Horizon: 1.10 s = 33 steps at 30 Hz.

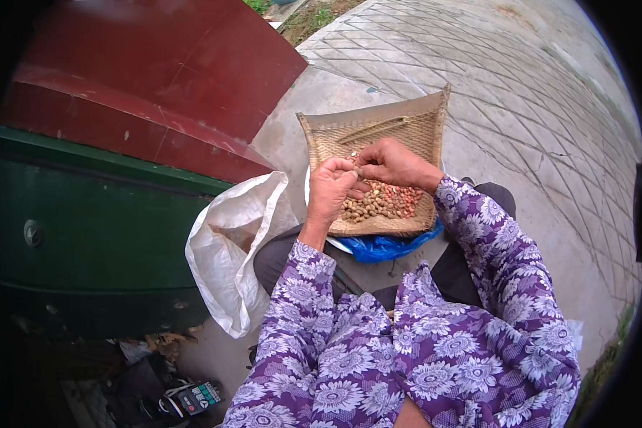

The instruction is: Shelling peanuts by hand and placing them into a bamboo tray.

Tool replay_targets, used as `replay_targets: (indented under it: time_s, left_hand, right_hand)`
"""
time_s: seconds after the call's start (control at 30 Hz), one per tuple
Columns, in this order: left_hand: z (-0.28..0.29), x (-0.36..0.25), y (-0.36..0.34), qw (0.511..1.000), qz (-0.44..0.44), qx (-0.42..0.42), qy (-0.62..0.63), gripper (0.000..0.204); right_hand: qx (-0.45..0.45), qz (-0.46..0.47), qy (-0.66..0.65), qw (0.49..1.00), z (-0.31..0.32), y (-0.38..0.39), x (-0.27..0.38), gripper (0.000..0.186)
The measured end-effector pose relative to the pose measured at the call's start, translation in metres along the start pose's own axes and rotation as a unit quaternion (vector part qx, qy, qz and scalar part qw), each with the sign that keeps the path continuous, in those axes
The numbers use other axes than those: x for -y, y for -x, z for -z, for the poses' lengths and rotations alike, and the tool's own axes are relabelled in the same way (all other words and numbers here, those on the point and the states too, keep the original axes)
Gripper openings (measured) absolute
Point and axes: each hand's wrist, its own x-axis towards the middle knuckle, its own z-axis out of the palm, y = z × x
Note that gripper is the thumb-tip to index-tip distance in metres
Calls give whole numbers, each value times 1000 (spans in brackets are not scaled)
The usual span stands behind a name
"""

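A woven basket tray (421, 132) rests in front of me, holding unshelled peanuts (364, 207) at its near left and red shelled peanut kernels (404, 198) to the right and behind. Above the peanuts, my left hand (329, 189) and my right hand (392, 161) meet with their fingertips pinched together. Between them is a peanut, mostly hidden by the fingers. A curved strip of bamboo or wood (374, 130) lies in the far part of the tray.
Under the tray show a white rim and a blue plastic bag (389, 247). An open white woven sack (225, 260) stands by my left knee. Further left are a green panel (100, 235) and a dark red slab (171, 78). Concrete paving (506, 107) with grooved lines spreads right.
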Motion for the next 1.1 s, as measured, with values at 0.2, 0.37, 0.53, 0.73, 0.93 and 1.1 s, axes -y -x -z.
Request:
replay_targets:
  time_s: [0.2,0.37,0.53,0.73,0.93,1.1]
  left_hand:
    - [1,-3,-2,999,19,36,-18,9]
    - [-2,-5,-6,1000,8,28,-9,6]
    - [-10,-3,-7,1000,-12,-23,-14,3]
    - [-15,-3,-8,996,-20,-62,-59,2]
    - [-3,-4,-7,996,36,-7,76,3]
    - [1,2,-7,975,73,-1,207,2]
  right_hand:
    - [-9,44,26,999,-1,4,1,17]
    - [-32,45,36,998,-5,5,3,16]
    - [-92,65,18,994,-7,6,6,15]
    - [-116,92,80,986,-10,5,3,16]
    - [-76,-45,-78,993,-8,2,3,16]
    - [-60,-136,-276,949,-2,1,3,14]
